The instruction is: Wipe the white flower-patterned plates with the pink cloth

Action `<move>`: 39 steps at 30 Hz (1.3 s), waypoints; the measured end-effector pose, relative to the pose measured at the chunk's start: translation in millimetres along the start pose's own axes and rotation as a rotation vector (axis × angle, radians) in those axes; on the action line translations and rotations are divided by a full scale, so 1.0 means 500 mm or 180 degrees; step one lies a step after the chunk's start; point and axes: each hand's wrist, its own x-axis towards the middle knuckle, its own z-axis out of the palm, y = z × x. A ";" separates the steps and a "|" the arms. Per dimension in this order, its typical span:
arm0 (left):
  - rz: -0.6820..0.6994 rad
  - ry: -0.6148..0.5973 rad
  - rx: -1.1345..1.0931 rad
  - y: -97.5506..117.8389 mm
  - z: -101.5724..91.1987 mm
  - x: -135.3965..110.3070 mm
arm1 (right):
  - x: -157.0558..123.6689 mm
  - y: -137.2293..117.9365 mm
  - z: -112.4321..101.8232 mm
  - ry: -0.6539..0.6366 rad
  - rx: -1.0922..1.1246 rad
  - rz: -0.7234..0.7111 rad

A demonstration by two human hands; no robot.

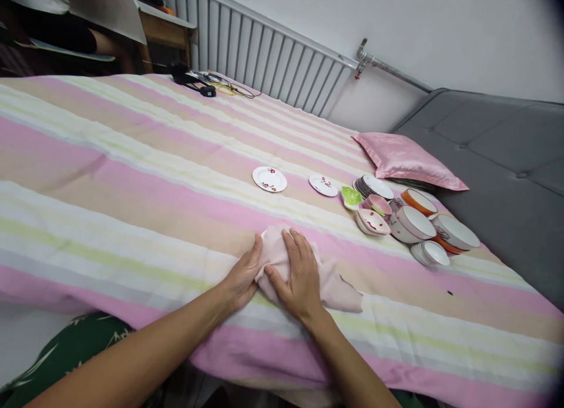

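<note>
A pale pink cloth (pixel 339 287) is bunched between my two hands, close to the near edge of the bed. My left hand (pixel 242 278) grips its left side, thumb up and fingers curled underneath. Across the top of the cloth lies my right hand (pixel 299 273), pressing it with the fingers close together and the thumb toward the left hand. Whatever the cloth may cover is hidden. Beyond the hands, a white plate with red flowers (pixel 269 179) lies flat, and a similar plate (pixel 323 185) is to its right.
Right of the plates stand a plate stack (pixel 374 187), a green leaf-shaped dish (pixel 351 197), a strawberry-patterned bowl (pixel 372 222), several larger bowls (pixel 412 224) and small stacked dishes (pixel 430 253). A pink pillow (pixel 409 158) rests by the grey headboard (pixel 493 143). Cables (pixel 224 84) lie at the far edge; a person (pixel 48 26) sits beyond.
</note>
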 end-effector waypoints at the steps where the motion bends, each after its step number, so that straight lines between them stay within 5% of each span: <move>1: 0.0000 0.0014 -0.0021 0.001 0.000 0.000 | -0.001 0.001 0.001 0.0008 0.0009 0.0032; 17: 0.0303 0.0207 -0.0433 0.030 0.009 0.007 | -0.022 -0.004 0.016 -0.0260 -0.0102 0.0249; 33: 0.0598 0.0658 -0.0574 0.074 0.002 0.018 | -0.031 0.001 0.028 -0.0494 -0.0432 -0.0763; 39: 0.0546 0.0540 -0.0708 0.072 -0.003 0.019 | -0.036 -0.003 0.018 -0.0555 -0.0225 -0.0925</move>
